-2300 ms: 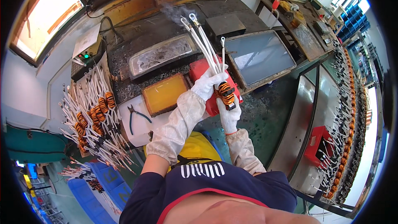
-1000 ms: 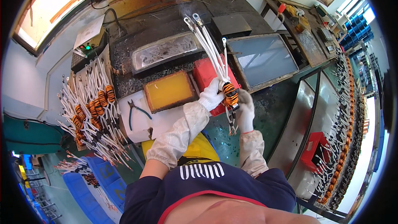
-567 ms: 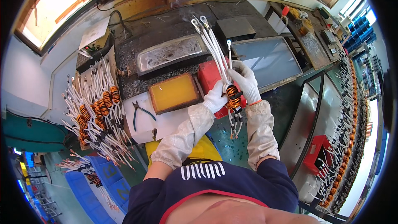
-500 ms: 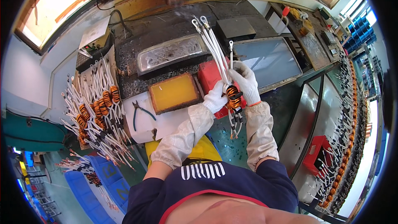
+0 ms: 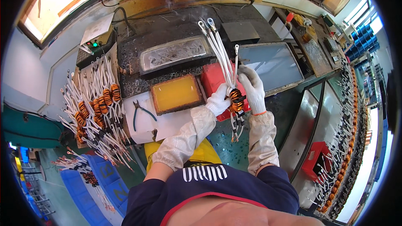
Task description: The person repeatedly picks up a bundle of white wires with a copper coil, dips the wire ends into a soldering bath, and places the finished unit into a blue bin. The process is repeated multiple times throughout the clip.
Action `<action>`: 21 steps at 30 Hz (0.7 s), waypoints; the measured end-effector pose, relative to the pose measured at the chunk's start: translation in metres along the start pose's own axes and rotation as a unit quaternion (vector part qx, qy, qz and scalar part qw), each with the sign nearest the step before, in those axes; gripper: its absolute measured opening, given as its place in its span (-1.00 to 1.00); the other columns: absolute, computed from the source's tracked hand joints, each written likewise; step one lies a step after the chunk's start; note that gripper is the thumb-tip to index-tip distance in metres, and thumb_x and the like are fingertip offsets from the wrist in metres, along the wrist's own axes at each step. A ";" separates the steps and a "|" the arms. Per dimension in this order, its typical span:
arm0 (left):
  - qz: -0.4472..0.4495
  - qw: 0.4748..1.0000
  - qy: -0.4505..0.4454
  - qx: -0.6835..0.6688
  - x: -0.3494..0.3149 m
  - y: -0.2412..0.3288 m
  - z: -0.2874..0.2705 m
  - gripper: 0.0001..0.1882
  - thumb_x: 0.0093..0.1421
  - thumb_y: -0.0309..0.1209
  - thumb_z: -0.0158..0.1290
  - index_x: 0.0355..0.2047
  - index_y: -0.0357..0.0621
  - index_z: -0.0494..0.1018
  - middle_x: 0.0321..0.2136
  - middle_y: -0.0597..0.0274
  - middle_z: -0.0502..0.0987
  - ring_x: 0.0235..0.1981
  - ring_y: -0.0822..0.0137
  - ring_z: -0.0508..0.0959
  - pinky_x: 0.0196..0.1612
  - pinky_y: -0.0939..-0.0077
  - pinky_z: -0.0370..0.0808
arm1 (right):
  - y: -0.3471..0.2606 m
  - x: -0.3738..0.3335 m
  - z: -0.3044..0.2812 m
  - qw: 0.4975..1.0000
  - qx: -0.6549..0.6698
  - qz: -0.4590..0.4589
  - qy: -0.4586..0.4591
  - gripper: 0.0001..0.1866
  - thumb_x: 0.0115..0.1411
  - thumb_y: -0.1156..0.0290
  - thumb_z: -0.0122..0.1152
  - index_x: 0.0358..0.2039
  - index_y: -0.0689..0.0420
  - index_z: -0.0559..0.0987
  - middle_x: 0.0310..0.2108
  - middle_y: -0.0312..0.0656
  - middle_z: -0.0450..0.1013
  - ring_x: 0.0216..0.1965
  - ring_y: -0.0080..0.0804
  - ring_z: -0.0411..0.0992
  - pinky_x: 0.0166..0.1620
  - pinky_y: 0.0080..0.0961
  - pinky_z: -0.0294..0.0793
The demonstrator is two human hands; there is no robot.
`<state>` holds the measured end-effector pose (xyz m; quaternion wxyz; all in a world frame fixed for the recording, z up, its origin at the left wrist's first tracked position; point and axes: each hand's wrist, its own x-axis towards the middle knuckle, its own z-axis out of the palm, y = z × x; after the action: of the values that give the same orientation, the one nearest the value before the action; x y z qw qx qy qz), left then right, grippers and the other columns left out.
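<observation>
Since earlier, right hand [image 5: 252, 87] climbs the white leads [image 5: 222, 54], seemingly pinching one; left hand [image 5: 218, 100] grips the orange coil [image 5: 236, 100] near a red tray [image 5: 212, 84].

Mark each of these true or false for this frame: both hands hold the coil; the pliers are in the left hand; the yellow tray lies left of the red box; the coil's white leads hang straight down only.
1. Both gloved hands, left hand and right hand, hold the copper-wound coil. True.
2. The pliers are in the left hand. False: they lie on the white sheet, untouched.
3. The yellow tray lies left of the red box. True.
4. The white leads only hang down. False: most of them point up and away; a few hang below.
</observation>
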<state>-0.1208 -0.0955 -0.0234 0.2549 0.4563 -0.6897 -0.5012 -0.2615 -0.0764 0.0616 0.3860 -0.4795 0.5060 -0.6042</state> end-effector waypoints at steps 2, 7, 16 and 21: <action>0.044 0.999 0.007 -0.030 0.004 -0.008 0.003 -0.55 0.17 -0.46 0.10 0.07 -0.10 0.29 -0.12 0.15 0.52 -0.06 0.34 0.54 0.02 0.43 0.46 | -0.004 -0.011 -0.004 0.999 -0.018 -0.028 0.017 -0.71 0.25 0.55 0.04 -0.01 0.29 0.48 -0.10 -0.18 0.48 -0.06 -0.47 0.43 0.03 -0.52 0.41; 0.063 0.996 0.024 -0.060 0.006 -0.019 0.009 -0.54 0.17 -0.49 0.10 0.09 -0.07 0.30 -0.10 0.15 0.51 -0.02 0.35 0.52 0.06 0.46 0.43 | -0.021 -0.046 0.002 0.960 -0.227 -0.161 0.031 -0.63 0.10 0.50 0.22 -0.03 0.19 0.51 -0.04 -0.07 0.46 -0.05 -0.28 0.48 0.03 -0.43 0.44; 0.068 0.996 0.031 -0.047 0.000 -0.007 0.003 -0.47 0.11 -0.48 0.12 0.10 0.02 0.29 -0.08 0.12 0.51 0.00 0.20 0.51 0.04 0.33 0.45 | 0.014 -0.097 0.026 0.957 -0.253 0.068 0.128 -0.31 0.02 0.35 0.41 0.17 0.16 0.35 -0.03 -0.05 0.48 -0.05 -0.30 0.49 0.02 -0.39 0.44; 0.023 0.999 0.037 -0.007 -0.005 0.012 -0.007 -0.53 0.11 -0.45 0.14 0.06 0.05 0.37 -0.11 0.14 0.55 -0.04 0.20 0.56 0.02 0.35 0.47 | 0.054 -0.098 0.022 0.975 -0.137 0.021 0.172 -0.37 0.09 0.43 0.34 0.17 0.19 0.34 -0.08 -0.14 0.47 -0.10 -0.43 0.45 0.00 -0.48 0.43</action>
<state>-0.1178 -0.0933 -0.0093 0.2949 0.4570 -0.6866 -0.4825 -0.2177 0.0012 -0.0091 0.2370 -0.4061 0.6528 -0.5940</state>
